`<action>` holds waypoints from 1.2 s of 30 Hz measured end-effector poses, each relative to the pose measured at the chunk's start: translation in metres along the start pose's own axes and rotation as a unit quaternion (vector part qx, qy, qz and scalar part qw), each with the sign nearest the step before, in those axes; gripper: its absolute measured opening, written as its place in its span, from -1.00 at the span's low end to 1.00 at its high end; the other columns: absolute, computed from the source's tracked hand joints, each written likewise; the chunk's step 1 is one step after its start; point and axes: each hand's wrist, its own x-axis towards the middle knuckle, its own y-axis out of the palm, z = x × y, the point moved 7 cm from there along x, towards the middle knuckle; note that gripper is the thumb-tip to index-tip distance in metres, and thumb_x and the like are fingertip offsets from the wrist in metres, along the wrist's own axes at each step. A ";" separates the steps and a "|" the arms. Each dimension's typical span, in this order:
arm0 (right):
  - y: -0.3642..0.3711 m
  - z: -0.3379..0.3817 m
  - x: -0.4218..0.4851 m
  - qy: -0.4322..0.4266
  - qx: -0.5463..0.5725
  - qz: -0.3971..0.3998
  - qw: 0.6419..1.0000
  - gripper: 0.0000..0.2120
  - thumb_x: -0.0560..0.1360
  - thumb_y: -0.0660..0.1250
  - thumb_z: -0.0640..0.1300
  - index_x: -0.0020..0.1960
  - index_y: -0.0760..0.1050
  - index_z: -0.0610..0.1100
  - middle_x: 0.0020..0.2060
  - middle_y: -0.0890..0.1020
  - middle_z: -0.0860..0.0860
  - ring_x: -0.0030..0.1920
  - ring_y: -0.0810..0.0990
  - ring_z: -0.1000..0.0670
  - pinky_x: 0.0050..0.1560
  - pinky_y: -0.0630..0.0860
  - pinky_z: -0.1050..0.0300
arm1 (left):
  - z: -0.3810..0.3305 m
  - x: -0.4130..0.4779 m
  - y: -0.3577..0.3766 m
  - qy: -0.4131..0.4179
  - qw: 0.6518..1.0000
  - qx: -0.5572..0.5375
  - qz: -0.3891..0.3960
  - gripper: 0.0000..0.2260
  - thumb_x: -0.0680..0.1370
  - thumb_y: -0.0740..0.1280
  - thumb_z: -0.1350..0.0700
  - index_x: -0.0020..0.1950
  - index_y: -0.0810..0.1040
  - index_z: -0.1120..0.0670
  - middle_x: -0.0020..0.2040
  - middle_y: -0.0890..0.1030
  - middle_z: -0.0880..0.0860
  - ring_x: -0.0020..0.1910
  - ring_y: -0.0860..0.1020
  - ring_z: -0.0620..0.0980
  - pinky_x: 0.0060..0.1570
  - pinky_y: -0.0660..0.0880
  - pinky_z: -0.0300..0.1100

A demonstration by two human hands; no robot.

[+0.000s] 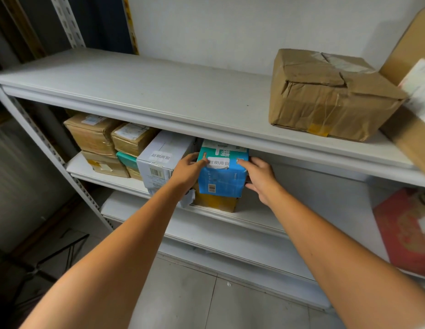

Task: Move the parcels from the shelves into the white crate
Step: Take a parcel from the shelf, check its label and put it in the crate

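Blue printed cardboard carton [222, 176] sits on the middle white metal shelf [254, 217], stacked on a yellow-brown box [216, 203], just right of a white carton [159, 162]. Left hand [187, 172] curls its fingers round the left front edge; right hand [261, 180] clasps the right edge. Judged stiff, fairly light, glossy: squeeze opposite sides, slide out level.

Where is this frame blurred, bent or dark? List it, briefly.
Head view: the wide-angle lens bows the top shelf into a curve; the cardboard box at the right border is smeared; the lower shelves sit in shadow; the blue box reads sharp.
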 end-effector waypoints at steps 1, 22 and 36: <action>0.000 -0.001 -0.004 0.004 -0.003 -0.001 1.000 -0.75 0.58 0.35 -0.07 0.25 0.49 -0.03 0.02 0.66 0.05 -0.07 0.63 0.08 -0.14 0.51 0.13 | 0.002 -0.003 -0.001 -0.004 1.000 0.004 0.003 -0.56 0.62 0.31 0.04 0.49 0.34 0.05 0.22 0.59 0.14 0.11 0.63 0.11 0.05 0.62 0.11; -0.011 -0.024 -0.083 0.063 -0.064 0.134 0.987 -0.37 0.55 0.41 -0.16 0.53 0.23 -0.01 0.00 0.62 0.04 -0.04 0.65 0.04 -0.19 0.62 0.07 | 0.020 -0.142 0.003 -0.086 0.992 -0.047 -0.083 -0.59 0.61 0.32 0.13 0.45 0.36 0.00 0.05 0.62 0.02 -0.04 0.61 -0.09 -0.27 0.58 -0.19; 0.050 0.011 -0.151 -0.008 -0.140 0.356 0.924 -0.40 0.53 0.42 -0.19 0.46 0.27 0.07 0.18 0.58 -0.03 0.06 0.63 0.01 -0.17 0.63 0.09 | 0.019 -0.261 -0.049 -0.083 0.960 -0.094 -0.249 -0.56 0.61 0.34 0.06 0.46 0.34 -0.15 0.08 0.62 -0.05 0.12 0.61 -0.05 0.07 0.61 0.15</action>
